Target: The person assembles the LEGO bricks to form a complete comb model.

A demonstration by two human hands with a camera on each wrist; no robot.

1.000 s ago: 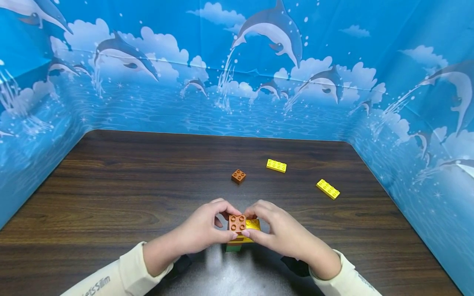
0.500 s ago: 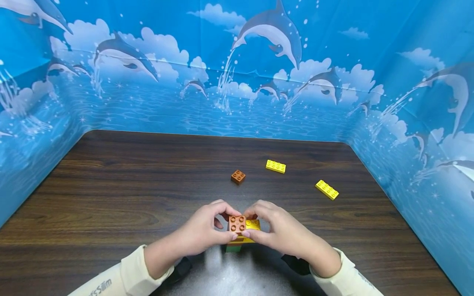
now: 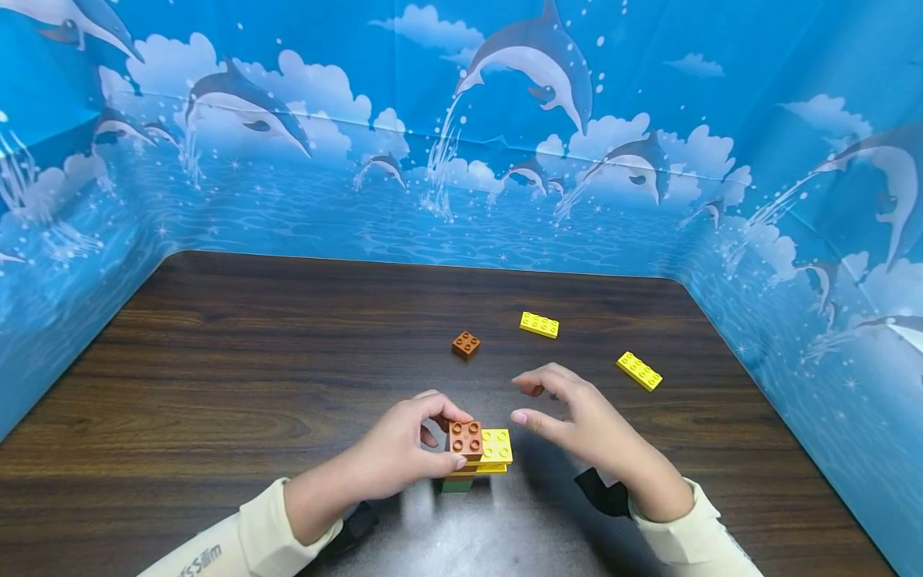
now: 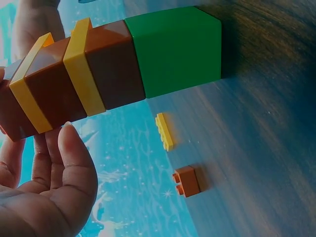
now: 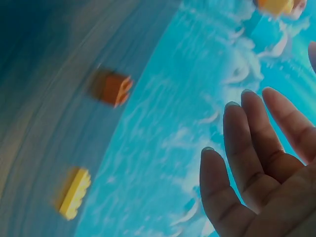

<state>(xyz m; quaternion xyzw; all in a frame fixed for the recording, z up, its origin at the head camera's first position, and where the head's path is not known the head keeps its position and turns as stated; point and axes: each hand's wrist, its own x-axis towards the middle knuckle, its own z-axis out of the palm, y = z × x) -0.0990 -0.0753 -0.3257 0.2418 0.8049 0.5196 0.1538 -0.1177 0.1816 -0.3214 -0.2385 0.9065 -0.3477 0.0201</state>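
A tower of toy building bricks stands in front of the person, with a green block [image 4: 180, 54] at its foot. Above that, brown bricks alternate with thin yellow plates [image 3: 496, 445], which jut out to the right. The left hand [image 3: 392, 445] grips the brown brick [image 3: 465, 439] on top, thumb on the near side and fingers on the far side. Just right of the tower, the right hand [image 3: 580, 417] is raised with nothing in it. Its fingers [image 5: 239, 148] are spread and relaxed in the right wrist view.
A loose brown brick [image 3: 465, 344] lies on the dark wood table [image 3: 252, 361] beyond the tower. Farther back is one yellow plate [image 3: 539, 324], and another yellow plate [image 3: 638, 371] lies to the right. A blue dolphin-print sheet [image 3: 324, 192] surrounds the table's back and sides.
The right hand has let go of the tower and moved off to the right, uncovering the yellow plates. The left hand keeps its hold on the top brown brick.
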